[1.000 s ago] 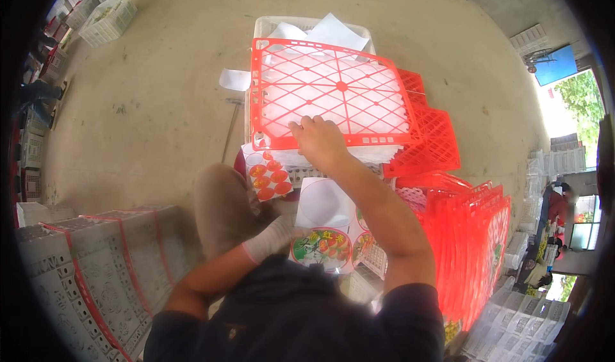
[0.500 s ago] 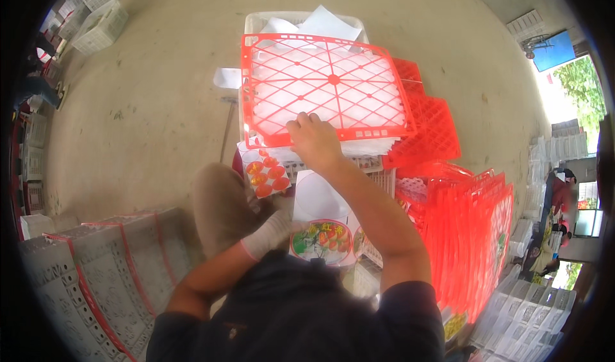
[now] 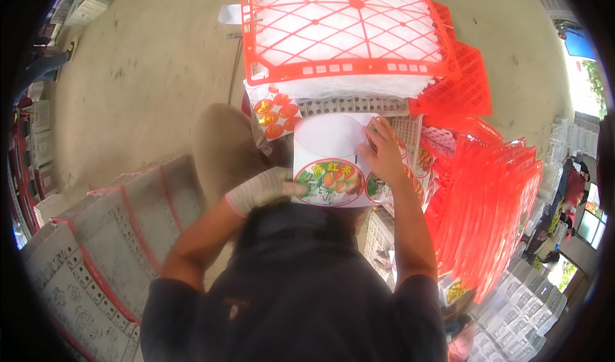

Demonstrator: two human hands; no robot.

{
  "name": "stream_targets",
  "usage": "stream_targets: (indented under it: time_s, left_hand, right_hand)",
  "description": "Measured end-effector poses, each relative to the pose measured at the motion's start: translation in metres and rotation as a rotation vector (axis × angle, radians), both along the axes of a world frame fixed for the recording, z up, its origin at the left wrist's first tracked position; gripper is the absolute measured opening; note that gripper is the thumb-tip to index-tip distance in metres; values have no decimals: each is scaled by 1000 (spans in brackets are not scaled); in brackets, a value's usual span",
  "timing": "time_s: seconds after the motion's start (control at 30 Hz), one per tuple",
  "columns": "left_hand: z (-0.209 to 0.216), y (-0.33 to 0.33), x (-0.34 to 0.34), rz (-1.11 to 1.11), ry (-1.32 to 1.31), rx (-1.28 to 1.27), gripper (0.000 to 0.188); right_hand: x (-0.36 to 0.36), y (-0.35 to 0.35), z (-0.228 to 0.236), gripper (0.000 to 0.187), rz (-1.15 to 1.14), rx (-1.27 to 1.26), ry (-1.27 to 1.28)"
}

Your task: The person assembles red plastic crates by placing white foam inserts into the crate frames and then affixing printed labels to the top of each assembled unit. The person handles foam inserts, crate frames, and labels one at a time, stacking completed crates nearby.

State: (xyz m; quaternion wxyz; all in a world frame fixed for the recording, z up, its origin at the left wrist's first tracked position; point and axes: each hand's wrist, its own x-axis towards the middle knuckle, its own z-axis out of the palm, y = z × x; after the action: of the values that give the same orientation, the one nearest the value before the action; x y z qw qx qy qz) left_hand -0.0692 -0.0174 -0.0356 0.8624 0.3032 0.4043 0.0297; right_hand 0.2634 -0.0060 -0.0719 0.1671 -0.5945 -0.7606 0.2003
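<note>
A white sheet of large oval stickers (image 3: 346,115) lies in front of me, with printed green and red ovals and one blank oval at its upper left. My left hand (image 3: 264,189), in a pale glove or wrap, grips the sheet's left edge with its thumb on top. At the sheet's upper right, the curled fingers of my right hand (image 3: 382,149) pinch around a printed oval; whether it is lifting off is hard to tell. Beyond lies a red lattice lid (image 3: 357,3) over white material. A smaller sheet of red oval stickers (image 3: 274,113) rests by my knee.
Under the lid stands a pale perforated crate (image 3: 352,107). To the right, a tall row of red lattice lids (image 3: 487,208) leans beside more red lids (image 3: 464,80). Grey strapped crates (image 3: 122,227) stand at left. White crates (image 3: 512,311) are stacked at lower right.
My right hand has left the red lid and come back to the sticker sheet. The view has tipped nearer, so the lid sits higher. My left hand stays at the sheet's left edge.
</note>
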Motion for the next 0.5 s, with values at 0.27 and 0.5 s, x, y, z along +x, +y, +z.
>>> stream_targets:
  time_s: [0.27, 0.5]
  left_hand:
    - [34, -7, 8, -66, -14, 478, 29]
    - [63, 17, 38, 285, 24, 464, 25]
  right_hand:
    - [-2, 20, 3, 44, -42, -68, 36]
    - [-56, 3, 142, 39, 136, 51, 244]
